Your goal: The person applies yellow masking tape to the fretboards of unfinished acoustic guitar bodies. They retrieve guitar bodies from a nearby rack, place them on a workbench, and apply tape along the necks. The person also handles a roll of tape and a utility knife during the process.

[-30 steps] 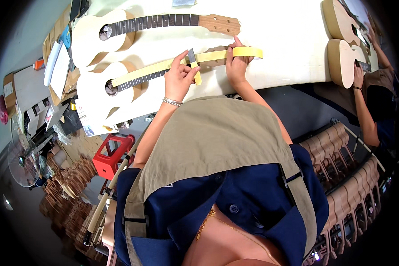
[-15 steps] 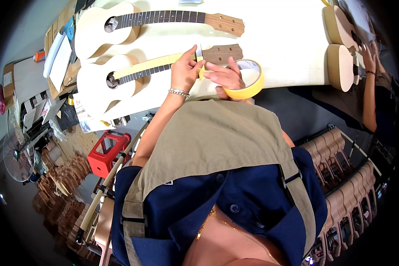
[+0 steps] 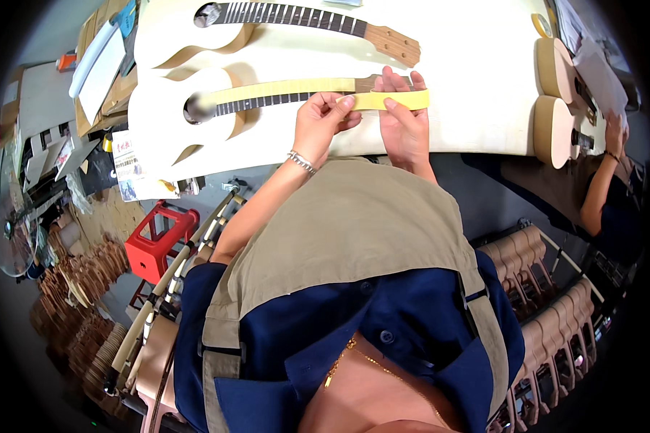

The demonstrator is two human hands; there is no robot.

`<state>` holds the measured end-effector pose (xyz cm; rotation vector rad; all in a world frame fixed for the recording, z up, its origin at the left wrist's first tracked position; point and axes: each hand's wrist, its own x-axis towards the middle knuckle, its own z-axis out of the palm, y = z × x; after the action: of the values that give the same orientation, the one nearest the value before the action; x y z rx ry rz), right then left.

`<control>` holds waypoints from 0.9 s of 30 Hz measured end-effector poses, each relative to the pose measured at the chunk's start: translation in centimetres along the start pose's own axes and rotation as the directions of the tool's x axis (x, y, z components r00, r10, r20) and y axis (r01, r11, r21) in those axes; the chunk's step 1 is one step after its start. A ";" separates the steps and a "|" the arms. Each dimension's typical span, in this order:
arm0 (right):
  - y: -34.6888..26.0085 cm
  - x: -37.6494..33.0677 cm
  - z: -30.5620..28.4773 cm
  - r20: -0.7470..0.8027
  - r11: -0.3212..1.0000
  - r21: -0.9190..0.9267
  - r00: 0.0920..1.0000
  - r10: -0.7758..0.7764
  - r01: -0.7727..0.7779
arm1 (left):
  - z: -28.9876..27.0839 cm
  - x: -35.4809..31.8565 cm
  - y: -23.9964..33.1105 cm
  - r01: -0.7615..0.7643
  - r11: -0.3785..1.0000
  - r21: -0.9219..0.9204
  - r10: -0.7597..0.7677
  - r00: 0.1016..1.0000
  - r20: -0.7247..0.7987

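My left hand (image 3: 319,124) pinches the end of a yellow masking tape between thumb and fingers. My right hand (image 3: 407,137) grips the tape roll (image 3: 412,99), which is seen edge-on, with the thumb pressed on its face. Both hands hover over the neck of the nearer unfinished ukulele (image 3: 162,126), hiding part of its headstock. A strip of yellow tape (image 3: 282,88) lies along the far side of its dark fretboard; the frets on the near side are bare. Parallel behind it lies a second ukulele (image 3: 173,36), its fretboard uncovered.
The instruments lie on a white table (image 3: 477,86). More ukulele bodies (image 3: 552,130) and another tape roll (image 3: 542,26) are at its right end, where a co-worker's hand (image 3: 615,133) touches white sheets. A red stool (image 3: 155,242) and racks of wooden necks (image 3: 556,332) stand below.
My right hand has turned the tape roll from face-on to edge-on and raised it. My left hand has left the neck's near edge with the tape end. The view has shifted slightly.
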<state>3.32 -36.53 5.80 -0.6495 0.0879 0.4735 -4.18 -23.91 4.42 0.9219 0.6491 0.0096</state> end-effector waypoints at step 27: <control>-1.1 3.8 -6.4 0.142 0.092 -0.981 0.952 -0.270 0.173 | -19.4 -1.4 7.7 0.151 0.158 0.976 0.796 0.565 -0.216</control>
<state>7.64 -39.60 0.44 -2.0567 -0.3215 0.1173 -13.46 -5.26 2.53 2.4659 1.2198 0.5712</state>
